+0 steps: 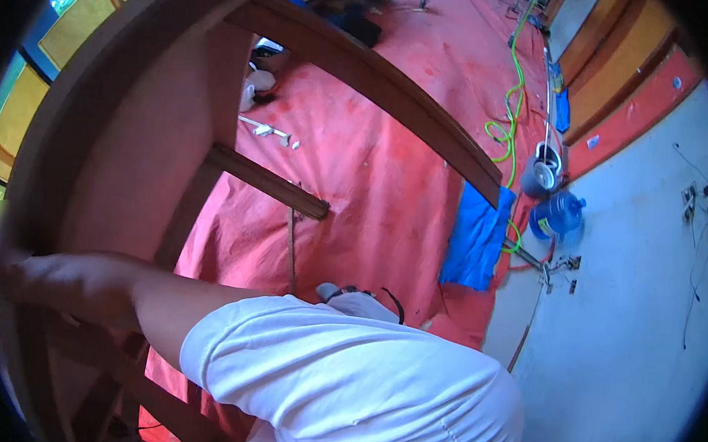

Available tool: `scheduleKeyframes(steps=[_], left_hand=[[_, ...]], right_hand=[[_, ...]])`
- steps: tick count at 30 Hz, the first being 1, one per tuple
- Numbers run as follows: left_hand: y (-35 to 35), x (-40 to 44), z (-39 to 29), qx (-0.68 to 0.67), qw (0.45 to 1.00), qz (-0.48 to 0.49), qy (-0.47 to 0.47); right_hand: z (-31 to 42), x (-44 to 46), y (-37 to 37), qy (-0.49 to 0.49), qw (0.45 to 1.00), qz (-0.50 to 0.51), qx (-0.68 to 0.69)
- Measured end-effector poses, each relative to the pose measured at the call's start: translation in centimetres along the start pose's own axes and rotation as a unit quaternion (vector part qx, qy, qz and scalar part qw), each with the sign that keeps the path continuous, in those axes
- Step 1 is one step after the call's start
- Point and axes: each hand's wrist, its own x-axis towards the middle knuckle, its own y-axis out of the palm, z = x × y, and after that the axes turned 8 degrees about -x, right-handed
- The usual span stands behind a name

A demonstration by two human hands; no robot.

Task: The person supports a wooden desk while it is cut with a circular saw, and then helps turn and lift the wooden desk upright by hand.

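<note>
My right arm, in a white sleeve, reaches across the lower part of the head view to the left edge. At its end, my right hand [8, 278] is at the outer side of a large curved brown wooden frame [96, 59]. Dark shade and blur at the image edge hide its fingers, so I cannot make out its grip. The frame has a long curved rail [379, 81] and a shorter wooden bar [271, 182] extending over the red floor covering. My left hand is out of view.
Red sheeting [372, 190] covers the floor, with a blue sheet [477, 237] on it. By the white wall [632, 319] are a blue water jug [557, 217], a grey bucket [541, 174] and a bright green cable [513, 109]. Part of a shoe [327, 291] shows below my arm.
</note>
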Motion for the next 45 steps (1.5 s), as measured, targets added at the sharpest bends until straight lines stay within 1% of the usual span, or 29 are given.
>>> scheduleKeyframes(steps=[13,15,21,25,28,30,32,34,35,36,37,38,39,40,42,43,44,45], left_hand=[[-10.0,-5.1,-6.9,0.000,0.998,-0.065,0.009],[-11.3,-5.6,-7.8,0.003,0.997,-0.071,0.007],[-14.6,-7.2,-10.7,0.019,0.997,-0.081,-0.007],[-16.8,-8.2,-11.8,0.036,0.996,-0.073,-0.024],[-18.0,-8.9,-12.9,0.044,0.997,-0.062,-0.031],[-18.4,-9.4,-13.5,0.038,0.997,-0.048,-0.044],[-18.6,-10.1,-14.2,0.035,0.997,-0.033,-0.056],[-19.2,-10.4,-14.7,0.036,0.997,-0.018,-0.066],[-19.7,-10.1,-15.1,0.038,0.997,-0.010,-0.068],[-20.3,-9.6,-15.8,0.035,0.997,-0.024,-0.058],[-20.8,-8.9,-16.8,0.033,0.998,-0.037,-0.045],[-21.3,-8.3,-17.8,0.030,0.998,-0.048,-0.030],[-21.7,-8.1,-18.5,0.041,0.998,-0.048,-0.023],[-22.0,-8.2,-19.2,0.051,0.998,-0.045,-0.017],[-23.0,-8.6,-20.8,0.085,0.996,-0.030,-0.002],[-23.7,-8.5,-21.8,0.107,0.994,-0.017,0.010],[-24.5,-8.4,-23.0,0.122,0.992,0.002,0.026],[-24.0,-10.2,-23.9,0.142,0.990,0.018,-0.006]], right_hand=[[4.9,-4.4,-6.6,-0.032,0.998,0.053,-0.009],[4.7,-5.5,-7.9,-0.044,0.997,0.062,-0.002],[3.2,-10.9,-11.3,-0.088,0.991,0.103,0.024],[3.4,-13.9,-14.8,-0.152,0.978,0.136,0.052],[1.0,-16.1,-19.3,-0.198,0.964,0.161,0.076],[-3.1,-17.9,-23.6,-0.215,0.958,0.169,0.081],[-9.2,-20.3,-29.5,-0.213,0.961,0.164,0.070],[-16.9,-22.7,-35.1,-0.167,0.976,0.134,0.036],[-22.0,-24.4,-38.1,-0.109,0.990,0.089,0.003],[-27.4,-26.7,-41.0,-0.030,0.998,0.019,-0.045],[-32.6,-29.4,-43.5,0.060,0.993,-0.056,-0.087],[-37.9,-33.7,-45.1,0.144,0.963,-0.168,-0.152],[-41.1,-39.0,-46.7,0.241,0.956,-0.125,-0.116],[-47.2,-45.8,-44.4,0.281,0.948,-0.093,-0.119],[-58.5,-57.7,-35.2,0.259,0.951,0.116,-0.124],[-56.0,-59.0,-36.4,0.299,0.941,0.157,-0.003],[-53.3,-60.3,-37.7,0.348,0.912,0.191,0.108],[-47.4,-58.4,-39.9,0.461,0.860,0.170,0.138]])
